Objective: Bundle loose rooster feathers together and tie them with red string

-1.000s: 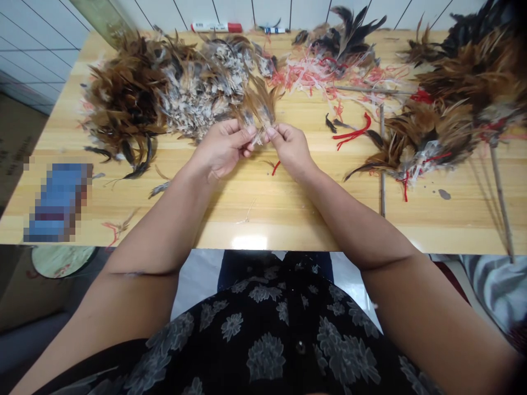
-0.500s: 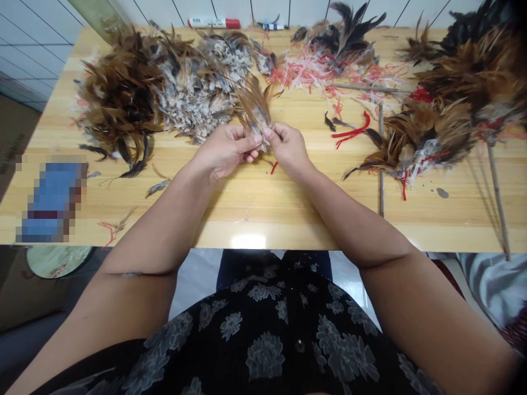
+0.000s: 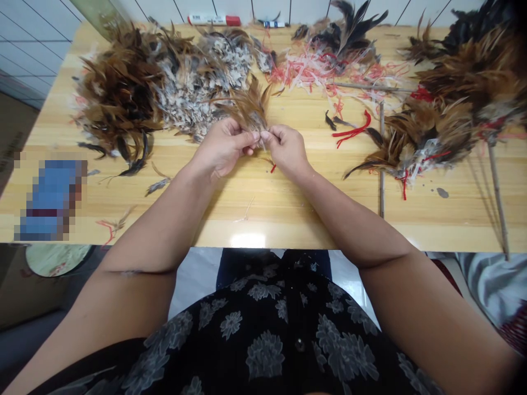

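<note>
Left hand [image 3: 230, 144] and right hand [image 3: 287, 147] pinch a fanned bunch of glossy brown feathers [image 3: 252, 108] by its pale base.
It sits at the near right of the big brown-and-whitish feather heap [image 3: 193, 90]; a slack fingertip grip could let quills slip or splay, and tips so near the heap might tangle. Right of the heap lie bright red cord strands [image 3: 352, 131] and, beyond, a thin grey-brown stick [image 3: 382, 189], likely obstacles to a sideways reach.
</note>
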